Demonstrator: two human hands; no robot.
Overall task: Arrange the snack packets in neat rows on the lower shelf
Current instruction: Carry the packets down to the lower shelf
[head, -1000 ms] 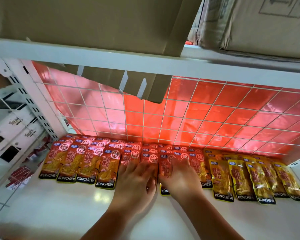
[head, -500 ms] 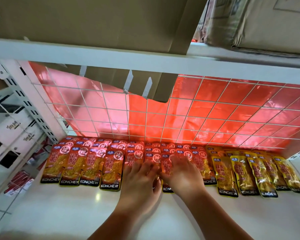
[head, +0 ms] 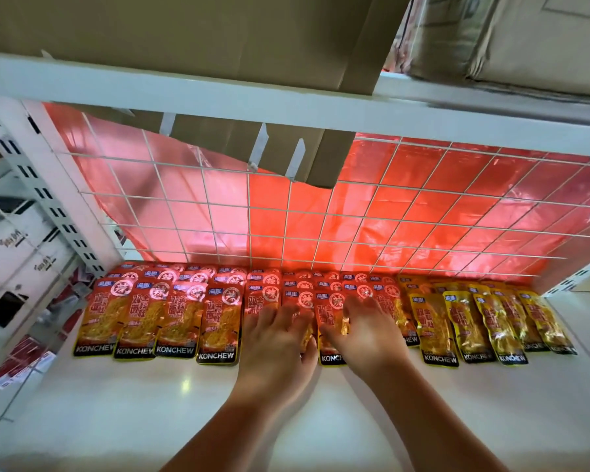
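Observation:
Red KONCHEW snack packets lie in overlapping rows along the back of the white lower shelf, from the left end to the middle. Yellow packets continue the row on the right. My left hand lies flat with straight fingers on the middle red packets. Beside it, my right hand presses flat on a red packet whose bottom edge sticks out in front of the row. Both hands hide the packets beneath them.
A white wire grid with red plastic behind it closes the back of the shelf. The upper shelf carries cardboard boxes overhead. A perforated white upright stands at the left, with white cartons beyond it.
Both hands have slid slightly toward the back over the middle packets. The view has shifted a little right and closer.

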